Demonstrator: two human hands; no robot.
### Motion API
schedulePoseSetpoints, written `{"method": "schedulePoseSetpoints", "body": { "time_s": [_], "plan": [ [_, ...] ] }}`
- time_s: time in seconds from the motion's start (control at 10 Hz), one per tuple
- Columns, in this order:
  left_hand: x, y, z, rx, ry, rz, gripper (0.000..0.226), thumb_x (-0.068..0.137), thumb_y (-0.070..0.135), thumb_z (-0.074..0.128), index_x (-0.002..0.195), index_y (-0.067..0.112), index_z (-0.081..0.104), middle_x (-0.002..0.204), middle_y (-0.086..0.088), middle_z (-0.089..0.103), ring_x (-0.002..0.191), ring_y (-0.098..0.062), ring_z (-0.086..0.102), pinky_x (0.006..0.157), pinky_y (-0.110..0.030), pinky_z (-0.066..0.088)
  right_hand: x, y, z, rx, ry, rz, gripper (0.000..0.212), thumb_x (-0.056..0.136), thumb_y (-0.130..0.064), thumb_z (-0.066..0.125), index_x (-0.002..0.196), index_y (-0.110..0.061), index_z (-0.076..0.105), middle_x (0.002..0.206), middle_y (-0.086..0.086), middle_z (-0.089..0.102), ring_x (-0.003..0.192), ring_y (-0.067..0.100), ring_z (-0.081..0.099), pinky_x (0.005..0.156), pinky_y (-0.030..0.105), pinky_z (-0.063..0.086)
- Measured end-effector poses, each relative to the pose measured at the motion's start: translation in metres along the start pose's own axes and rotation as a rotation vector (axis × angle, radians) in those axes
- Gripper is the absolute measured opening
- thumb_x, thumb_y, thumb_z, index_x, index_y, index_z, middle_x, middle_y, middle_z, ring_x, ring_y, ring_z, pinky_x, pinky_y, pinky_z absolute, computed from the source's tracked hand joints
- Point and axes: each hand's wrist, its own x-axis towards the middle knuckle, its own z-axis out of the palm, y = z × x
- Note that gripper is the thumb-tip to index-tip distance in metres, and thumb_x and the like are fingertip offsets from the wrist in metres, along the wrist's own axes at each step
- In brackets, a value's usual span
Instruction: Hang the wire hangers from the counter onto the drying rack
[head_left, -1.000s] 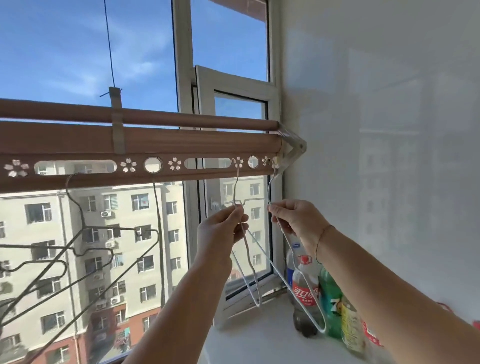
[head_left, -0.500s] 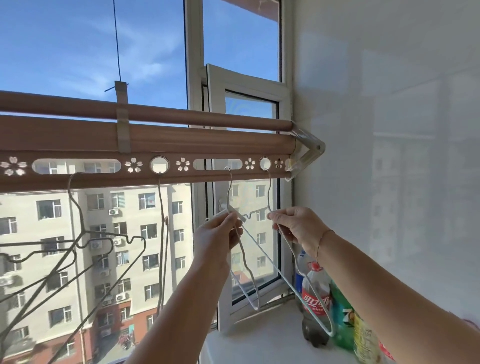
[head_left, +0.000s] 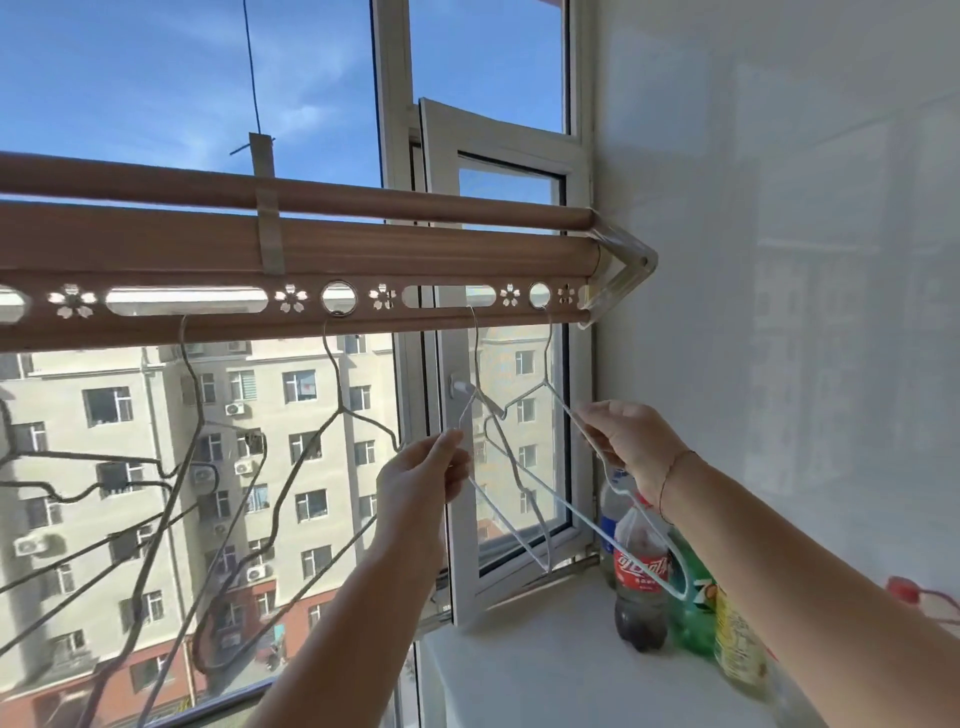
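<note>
Two white wire hangers hang by their hooks from the perforated strip of the brown drying rack (head_left: 447, 260), near its right end. The left white hanger (head_left: 474, 358) is hooked in a long slot, and my left hand (head_left: 421, 483) pinches its left shoulder. The right white hanger (head_left: 548, 353) is hooked at a round hole, and my right hand (head_left: 631, 441) pinches its right arm. Their lower wires cross between my hands. Two dark wire hangers (head_left: 337, 379) hang further left on the same strip.
The white counter (head_left: 545, 670) lies below, by the white wall. On it stand a cola bottle (head_left: 641, 577), a green bottle (head_left: 693, 618) and a yellow-labelled bottle (head_left: 737, 644). An open window sash (head_left: 498, 150) sits right behind the white hangers.
My hands have slid down and apart, from the hangers' necks to their shoulders. The hooks stay on the rack strip and the hangers have spread wider.
</note>
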Motion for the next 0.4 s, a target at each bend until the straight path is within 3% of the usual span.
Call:
{"method": "schedulePoseSetpoints", "body": {
  "time_s": [0.1,0.3,0.4],
  "plan": [
    [-0.02,-0.005,-0.012,0.039,-0.006,0.029,0.013,0.084,0.016,0.066,0.072,0.014,0.069,0.065,-0.003,0.062,0.062,-0.015,0.054,0.066,-0.024,0.046,-0.013,0.021,-0.018,-0.001,0.046,0.047,0.019,0.09,-0.023,0.057,0.08,-0.008,0.062,0.065,0.004,0.053,0.058,0.013,0.047,0.055,0.023,0.04],
    [-0.089,-0.026,-0.028,0.119,-0.034,-0.035,0.009,0.085,0.015,0.065,0.08,0.012,0.072,0.069,-0.005,0.064,0.064,-0.016,0.053,0.063,-0.025,0.042,-0.067,0.07,-0.052,-0.024,0.128,0.186,0.022,0.087,-0.022,0.06,0.071,-0.007,0.058,0.058,0.007,0.055,0.052,0.017,0.047,0.051,0.025,0.039],
    [-0.137,-0.044,-0.038,0.213,-0.077,-0.084,0.011,0.088,0.013,0.061,0.091,0.011,0.071,0.072,-0.004,0.069,0.061,-0.013,0.057,0.059,-0.021,0.042,-0.099,0.091,-0.059,-0.086,0.093,0.182,0.012,0.087,-0.02,0.062,0.092,-0.009,0.061,0.068,0.008,0.054,0.058,0.016,0.047,0.052,0.024,0.039]
  ]
}}
